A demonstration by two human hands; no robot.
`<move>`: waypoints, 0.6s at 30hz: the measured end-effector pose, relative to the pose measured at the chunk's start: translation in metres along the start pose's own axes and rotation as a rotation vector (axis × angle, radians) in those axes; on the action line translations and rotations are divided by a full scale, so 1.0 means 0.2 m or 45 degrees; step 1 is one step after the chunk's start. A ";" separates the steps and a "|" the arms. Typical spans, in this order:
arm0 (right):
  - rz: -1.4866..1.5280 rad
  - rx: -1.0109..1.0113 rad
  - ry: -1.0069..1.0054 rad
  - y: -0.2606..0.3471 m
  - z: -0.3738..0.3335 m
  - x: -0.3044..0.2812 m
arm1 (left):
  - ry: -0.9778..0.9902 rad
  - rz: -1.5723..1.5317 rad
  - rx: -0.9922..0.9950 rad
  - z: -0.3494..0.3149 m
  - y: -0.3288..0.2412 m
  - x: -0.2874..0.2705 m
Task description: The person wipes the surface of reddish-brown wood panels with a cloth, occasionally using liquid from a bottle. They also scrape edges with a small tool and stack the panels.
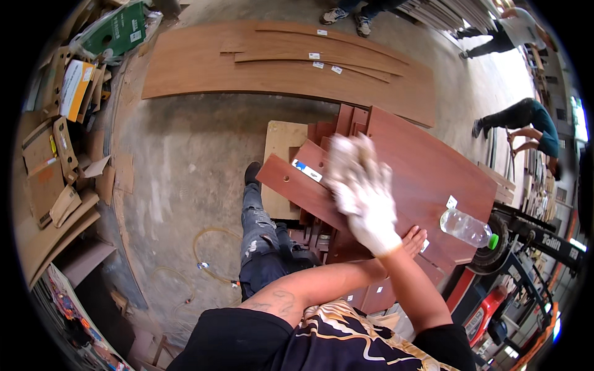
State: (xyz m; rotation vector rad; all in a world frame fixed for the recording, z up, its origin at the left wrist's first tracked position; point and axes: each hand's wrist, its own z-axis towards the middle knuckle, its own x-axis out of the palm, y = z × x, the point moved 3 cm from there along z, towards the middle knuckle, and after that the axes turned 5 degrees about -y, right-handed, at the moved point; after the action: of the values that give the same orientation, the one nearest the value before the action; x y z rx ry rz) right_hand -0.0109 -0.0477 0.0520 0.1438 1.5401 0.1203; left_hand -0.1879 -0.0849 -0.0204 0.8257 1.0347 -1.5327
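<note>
A stack of reddish-brown wooden boards (433, 167) lies in front of me, topped by a wide panel. Across its left side rests a narrow plank (297, 183) with a round hole and a blue-and-white label (307, 170). My right hand (364, 188), in a white knitted glove, is over the boards beside that plank. Motion blurs its fingers, but they look stretched out, with nothing seen in them. Beneath the right wrist, my left forearm crosses to the right. My bare left hand (415, 241) lies flat on the panel, fingers extended, partly hidden by the right forearm.
A clear plastic bottle (465, 229) with a green cap lies on the panel. Long brown boards (204, 62) lie beyond. Cardboard scraps (46, 161) pile up at left, and a hose (197, 247) lies on the floor. A forklift (489, 309) stands at right; other people (526, 127) are farther off.
</note>
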 end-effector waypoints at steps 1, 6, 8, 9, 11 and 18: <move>0.047 -0.008 -0.065 0.08 0.16 0.04 | -0.001 -0.147 0.008 0.02 -0.04 0.07; 0.323 -0.137 -0.179 0.22 0.34 0.14 | 0.090 -0.253 0.026 0.03 0.02 0.03; 0.185 -0.049 -0.145 0.09 0.09 0.08 | 0.066 -0.283 0.015 0.02 0.04 0.03; 0.119 0.019 -0.048 0.01 -0.03 0.05 | 0.057 -0.282 0.003 0.02 0.04 0.03; 0.042 0.075 0.014 -0.04 -0.19 0.02 | -0.031 -0.290 -0.060 0.03 0.04 0.04; 0.501 -0.222 -0.109 0.29 0.11 0.15 | 0.151 -0.194 0.092 0.03 0.04 -0.05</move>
State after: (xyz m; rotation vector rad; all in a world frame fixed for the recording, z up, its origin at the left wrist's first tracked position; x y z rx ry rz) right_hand 0.0123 0.0148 0.0320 0.3085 1.3935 0.5513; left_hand -0.1785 -0.0878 -0.0099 0.9140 1.1563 -1.6736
